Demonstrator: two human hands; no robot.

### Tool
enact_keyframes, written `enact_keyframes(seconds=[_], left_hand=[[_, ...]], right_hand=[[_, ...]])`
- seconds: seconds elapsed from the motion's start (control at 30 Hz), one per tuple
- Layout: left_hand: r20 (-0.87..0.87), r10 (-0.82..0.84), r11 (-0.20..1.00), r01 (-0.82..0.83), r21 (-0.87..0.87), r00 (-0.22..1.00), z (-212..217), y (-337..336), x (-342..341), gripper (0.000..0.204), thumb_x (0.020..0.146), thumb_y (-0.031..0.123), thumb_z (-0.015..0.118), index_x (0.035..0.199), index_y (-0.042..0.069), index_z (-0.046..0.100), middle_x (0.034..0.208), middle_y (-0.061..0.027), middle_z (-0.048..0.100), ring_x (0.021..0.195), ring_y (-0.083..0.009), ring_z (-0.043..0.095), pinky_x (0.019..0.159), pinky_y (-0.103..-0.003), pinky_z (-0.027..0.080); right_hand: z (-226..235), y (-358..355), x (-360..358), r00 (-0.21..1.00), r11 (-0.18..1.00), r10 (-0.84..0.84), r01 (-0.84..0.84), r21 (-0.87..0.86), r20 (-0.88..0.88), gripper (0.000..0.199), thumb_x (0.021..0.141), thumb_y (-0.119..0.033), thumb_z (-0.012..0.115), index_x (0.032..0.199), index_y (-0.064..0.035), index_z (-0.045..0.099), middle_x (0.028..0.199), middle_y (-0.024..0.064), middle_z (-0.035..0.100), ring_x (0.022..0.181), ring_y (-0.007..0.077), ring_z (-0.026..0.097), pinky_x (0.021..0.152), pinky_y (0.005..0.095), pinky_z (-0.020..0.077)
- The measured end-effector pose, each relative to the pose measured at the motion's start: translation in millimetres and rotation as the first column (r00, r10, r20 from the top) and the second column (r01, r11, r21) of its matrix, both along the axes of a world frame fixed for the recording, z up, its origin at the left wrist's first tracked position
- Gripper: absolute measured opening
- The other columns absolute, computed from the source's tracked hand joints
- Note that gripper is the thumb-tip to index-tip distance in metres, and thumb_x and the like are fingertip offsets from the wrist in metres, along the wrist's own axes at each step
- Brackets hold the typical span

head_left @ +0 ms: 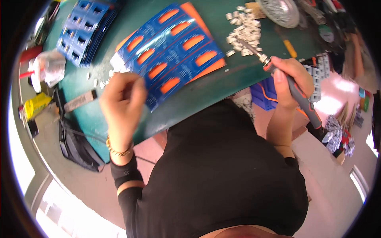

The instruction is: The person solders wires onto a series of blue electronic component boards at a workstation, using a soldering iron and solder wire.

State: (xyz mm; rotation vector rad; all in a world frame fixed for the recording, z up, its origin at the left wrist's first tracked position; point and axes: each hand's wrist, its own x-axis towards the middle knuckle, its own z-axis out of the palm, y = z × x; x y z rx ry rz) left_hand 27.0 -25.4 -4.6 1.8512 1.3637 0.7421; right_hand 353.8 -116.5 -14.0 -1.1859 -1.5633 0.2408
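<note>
- On the green table (222, 85), a fan of blue cards (170, 51) with orange patches lay spread, orange sheets under them.
- Left hand (122, 97) pinched the near edge of the cards, fingers closed on them; gold bracelet (117, 151) at the wrist.
- Right hand (291, 79) clamped around the grey-and-orange handle of a screwdriver (291, 85), its metal tip pointing up toward a pile of small silver parts (243, 29).
- Hands well apart, cards between them.
- Second stack of blue cards (81, 27) at far left of the table.
- Clear plastic bag (49, 67) and yellow object (35, 105) near the left edge.
- Round metal dish (279, 12) beyond the pile.
</note>
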Motion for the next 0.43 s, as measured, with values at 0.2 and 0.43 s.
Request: enact_keyframes(seconds=[0.2, 0.43], left_hand=[[0.080, 0.187, 0.892, -0.203, 0.403, 0.979, 16, 49, -24, 0.011, 0.089, 0.003, 0.068, 0.097, -0.003, 0.072, 0.083, 0.0004, 0.062, 0.067, -0.0056, 0.051, 0.063, -0.021, 0.044], [0.337, 0.161, 0.984, -0.176, 0.015, 0.928, -10, 107, -31, 0.035, 0.096, 0.017, 0.062, 0.127, 0.001, 0.056, 0.099, -0.0091, 0.072, 0.090, -0.0114, 0.066, 0.074, -0.019, 0.047]], right_hand=[[18, -5, 55, 0.932, 0.914, -0.363, 0.355, 0.198, 0.004, 0.019, 0.083, 0.004, 0.062, 0.101, 0.0054, 0.069, 0.076, 0.0104, 0.069, 0.061, 0.0101, 0.059, 0.057, 0.0215, 0.0453], [-36, 24, 84, 0.893, 0.885, -0.446, 0.428, 0.184, 0.066, 0.016, 0.088, -0.001, 0.062, 0.099, -0.0037, 0.073, 0.087, 0.0084, 0.073, 0.077, 0.0186, 0.069, 0.075, 0.0259, 0.0527]])
